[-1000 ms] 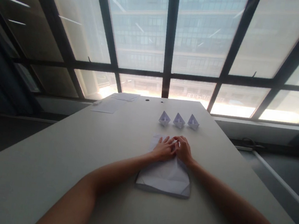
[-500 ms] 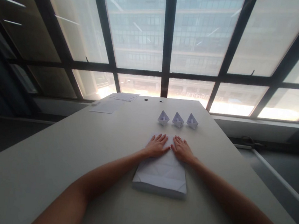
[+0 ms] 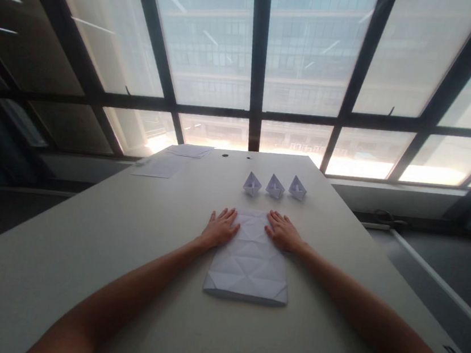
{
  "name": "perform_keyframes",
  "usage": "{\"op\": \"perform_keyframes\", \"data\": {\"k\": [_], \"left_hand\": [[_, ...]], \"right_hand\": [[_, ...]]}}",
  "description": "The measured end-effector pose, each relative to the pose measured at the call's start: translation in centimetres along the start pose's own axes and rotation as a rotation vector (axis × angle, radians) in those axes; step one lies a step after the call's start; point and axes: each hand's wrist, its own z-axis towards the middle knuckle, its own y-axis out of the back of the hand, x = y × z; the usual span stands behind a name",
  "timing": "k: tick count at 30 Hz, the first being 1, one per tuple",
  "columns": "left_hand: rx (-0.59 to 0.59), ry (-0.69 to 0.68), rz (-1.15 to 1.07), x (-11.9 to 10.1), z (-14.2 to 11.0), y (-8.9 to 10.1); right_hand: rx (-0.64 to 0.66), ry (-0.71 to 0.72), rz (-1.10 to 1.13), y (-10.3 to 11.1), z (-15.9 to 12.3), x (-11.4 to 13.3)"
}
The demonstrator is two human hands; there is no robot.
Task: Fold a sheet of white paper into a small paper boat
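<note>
A white sheet of paper (image 3: 248, 261) with crossing creases lies on the table in front of me, its near edge folded and slightly raised. My left hand (image 3: 219, 229) rests flat on the paper's far left edge, fingers stretched out. On the far right edge lies my right hand (image 3: 283, 231), also flat with fingers extended. Neither hand grips anything. Just beyond the sheet, three folded paper boats stand in a row: a left one (image 3: 252, 184), a middle one (image 3: 276, 186) and a right one (image 3: 298, 188).
The white table (image 3: 124, 243) stretches away toward large framed windows. Flat white sheets (image 3: 159, 166) lie at its far left. A cable hole (image 3: 225, 155) sits near the far edge, and a dark fitting (image 3: 450, 352) shows near the right edge.
My left hand has slid left across the paper, from the middle to its left edge. The right hand has shifted slightly outward relative to the sheet, uncovering the creased middle.
</note>
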Motion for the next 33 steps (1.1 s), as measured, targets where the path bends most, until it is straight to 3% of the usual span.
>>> {"op": "perform_keyframes", "data": {"k": [2,6,10,12,15,18,33], "left_hand": [[-0.048,-0.044,-0.026,-0.2,0.0,0.2],[-0.099,-0.271,-0.122,-1.5,-0.7,0.5],[0.005,-0.394,-0.135,-3.0,-1.5,0.2],[0.072,-0.430,-0.092,-3.4,-1.8,0.0],[0.077,-0.426,-0.054,-3.6,-1.8,-0.2],[0.069,-0.404,-0.051,-3.6,-1.8,-0.2],[0.120,-0.393,-0.006,-3.8,-1.6,0.2]], "right_hand": [[0.001,-0.003,0.000,0.1,-0.1,0.0],[-0.086,-0.027,-0.043,0.5,-0.6,0.4],[-0.243,0.063,-0.090,0.7,-1.3,2.0],[-0.239,0.120,-0.034,0.4,-1.5,3.1],[-0.128,0.195,0.085,-0.5,-1.5,4.1],[-0.054,0.174,0.114,-1.0,-1.4,4.0],[-0.036,-0.089,0.022,-0.1,-0.5,1.4]]}}
